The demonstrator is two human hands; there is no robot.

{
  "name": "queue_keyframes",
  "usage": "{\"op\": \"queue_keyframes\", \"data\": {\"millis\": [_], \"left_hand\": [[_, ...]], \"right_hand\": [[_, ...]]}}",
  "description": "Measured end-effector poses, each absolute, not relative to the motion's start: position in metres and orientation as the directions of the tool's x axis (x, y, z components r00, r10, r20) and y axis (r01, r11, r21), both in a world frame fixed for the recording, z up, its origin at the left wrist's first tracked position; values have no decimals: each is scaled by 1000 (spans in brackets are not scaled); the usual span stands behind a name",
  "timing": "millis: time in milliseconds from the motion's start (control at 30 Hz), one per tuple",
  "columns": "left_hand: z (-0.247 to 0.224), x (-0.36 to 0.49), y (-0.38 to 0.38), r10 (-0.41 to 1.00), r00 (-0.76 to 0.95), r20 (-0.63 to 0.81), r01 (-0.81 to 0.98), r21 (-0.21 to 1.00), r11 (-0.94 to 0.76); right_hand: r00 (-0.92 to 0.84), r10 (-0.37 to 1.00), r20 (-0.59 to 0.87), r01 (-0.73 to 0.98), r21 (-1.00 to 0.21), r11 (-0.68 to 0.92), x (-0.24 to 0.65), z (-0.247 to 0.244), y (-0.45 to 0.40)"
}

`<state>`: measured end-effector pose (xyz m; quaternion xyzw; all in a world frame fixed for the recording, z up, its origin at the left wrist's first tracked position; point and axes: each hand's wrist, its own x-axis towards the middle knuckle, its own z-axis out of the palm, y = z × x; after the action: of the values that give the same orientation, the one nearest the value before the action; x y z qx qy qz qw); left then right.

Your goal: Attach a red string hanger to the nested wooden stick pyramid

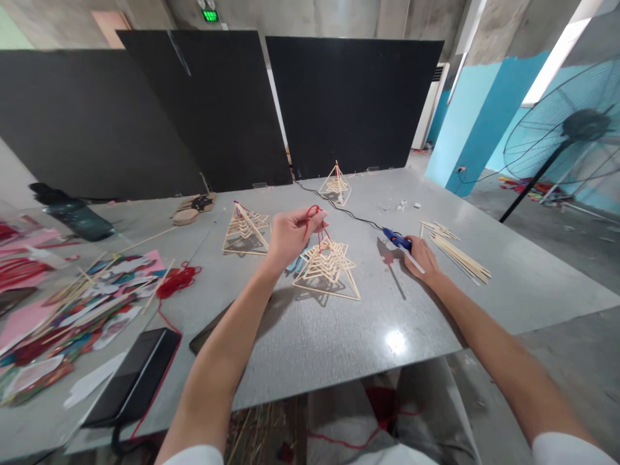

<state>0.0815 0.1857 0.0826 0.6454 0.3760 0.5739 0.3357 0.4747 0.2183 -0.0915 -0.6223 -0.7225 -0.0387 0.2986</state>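
Note:
My left hand [295, 236] pinches a loop of red yarn [313, 212] above a stepped pyramid of thin wooden sticks [325, 266]. Strands of the yarn run down to the pyramid's top. On the right, my right hand [422, 258] is closed around a blue glue gun [397, 239], whose clear glue stick juts out beside the fingers. The gun points left and back, apart from the pyramid. Light blue material behind the pyramid is partly hidden.
Two more stick pyramids [245, 230] [336, 186] stand farther back. Loose sticks [460, 258] lie right, near a dark cable. Left are red yarn [178, 280], coloured scraps, a black device [133, 378] and a dark bottle [75, 216]. Black panels stand behind.

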Motion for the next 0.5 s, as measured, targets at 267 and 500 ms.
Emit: {"op": "queue_keyframes", "data": {"millis": [267,500], "left_hand": [[81,81,188,869,60,491,89,865,-495],[81,81,188,869,61,491,106,862,-495]], "right_hand": [[-18,876,481,920,-336,204,473,-91,218],[-2,883,469,920,-344,185,472,-89,216]]}}
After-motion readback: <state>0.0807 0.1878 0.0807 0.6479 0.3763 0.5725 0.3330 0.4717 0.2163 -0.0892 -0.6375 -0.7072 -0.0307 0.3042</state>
